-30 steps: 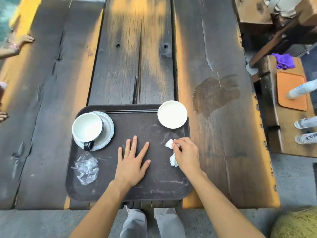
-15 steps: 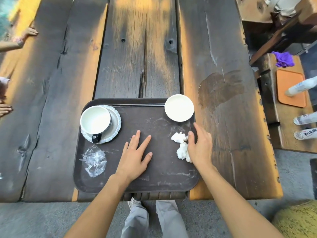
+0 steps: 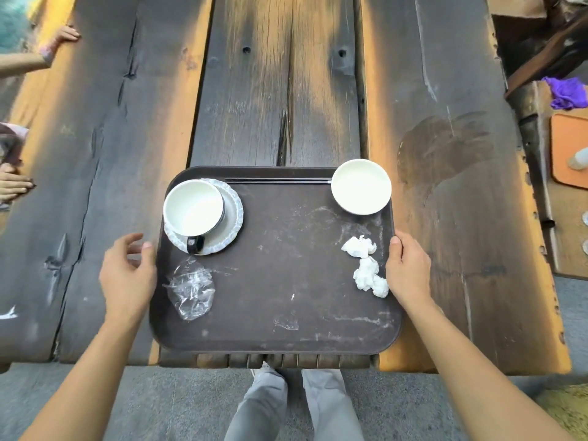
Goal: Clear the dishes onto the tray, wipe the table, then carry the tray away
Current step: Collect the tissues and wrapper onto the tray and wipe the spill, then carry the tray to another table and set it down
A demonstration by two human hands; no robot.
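A dark brown tray (image 3: 286,281) lies at the near edge of the wooden table (image 3: 280,90). On it are a white cup (image 3: 192,208) on a saucer (image 3: 234,218) at the back left, a small white bowl (image 3: 361,186) at the back right, black chopsticks (image 3: 276,180) along the far rim, crumpled white tissue (image 3: 366,268) at the right and clear plastic wrap (image 3: 191,291) at the left. My right hand (image 3: 409,268) grips the tray's right edge, thumb on the rim. My left hand (image 3: 127,275) is open beside the left edge, fingers apart.
A damp patch (image 3: 442,148) darkens the table right of the tray. Another person's hands (image 3: 60,36) rest on the table's far left side. A side bench at the right holds an orange mat (image 3: 569,148) and a purple cloth (image 3: 568,92).
My right hand let go of the tissue on the tray and moved to the right rim. My left hand lifted off the tray's middle and swung out to its left edge.
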